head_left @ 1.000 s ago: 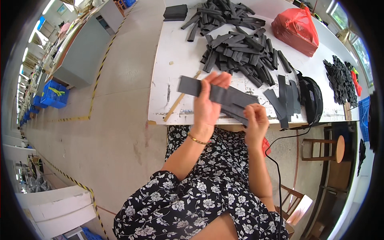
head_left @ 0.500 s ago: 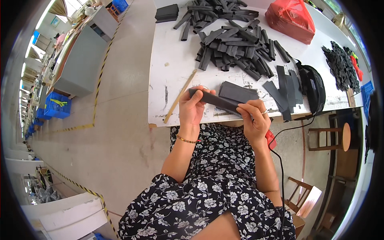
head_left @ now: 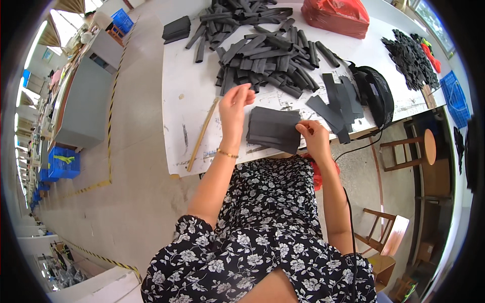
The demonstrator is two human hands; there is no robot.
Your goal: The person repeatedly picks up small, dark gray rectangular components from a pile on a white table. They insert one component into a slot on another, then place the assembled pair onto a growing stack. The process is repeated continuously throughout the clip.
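A flat stack of black rectangular strips (head_left: 273,127) lies near the table's front edge. My right hand (head_left: 316,138) pinches the stack's right edge between thumb and fingertips; how many layers it grips I cannot see. At the near-left border of a large heap of rolled black strips (head_left: 268,60), my left hand (head_left: 235,103) hovers with its fingers loosely bent and a little apart. No strip shows in it. To the right of the stack, several loose flat black strips (head_left: 333,103) overlap one another.
A yellowish wooden stick (head_left: 203,134) lies left of my left arm. A black mesh-covered object (head_left: 376,96) with a cable sits at the right, beyond the loose strips. Farther back are a red plastic bag (head_left: 336,19), a small black stack (head_left: 176,30) and a dark scrap pile (head_left: 410,59).
The black strip held between both hands has left them. My left hand has moved away toward the heap, and my right hand has gone to the flat stack. The view has shifted.
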